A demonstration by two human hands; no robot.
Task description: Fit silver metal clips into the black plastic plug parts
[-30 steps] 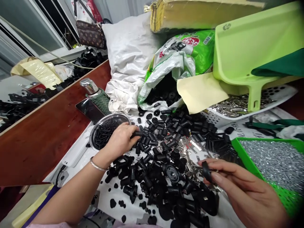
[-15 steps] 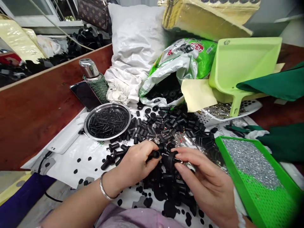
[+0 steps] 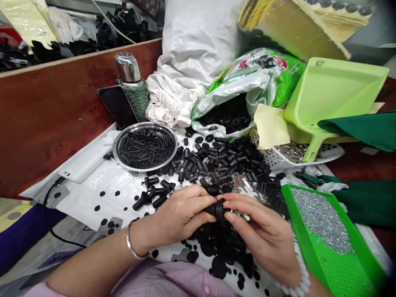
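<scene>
My left hand [image 3: 182, 212] and my right hand [image 3: 260, 233] meet over a heap of small black plastic parts [image 3: 222, 165] on a white spotted sheet. Both pinch one black plastic piece [image 3: 217, 209] between their fingertips, the left from the left side, the right from the right. A silver bracelet rings my left wrist. More black parts lie under and around both hands.
A round steel dish [image 3: 144, 145] of black springs sits at the left. A green tray [image 3: 331, 235] of small metal pins lies at the right. Behind are a green bag of black discs [image 3: 244, 90], a lime dustpan [image 3: 334, 95], a flask [image 3: 131, 84], a phone [image 3: 117, 105] and a brown board [image 3: 55, 107].
My left hand came back from the far pile near the dish with a black piece. My right hand moved in from the right. Both now press together on one part.
</scene>
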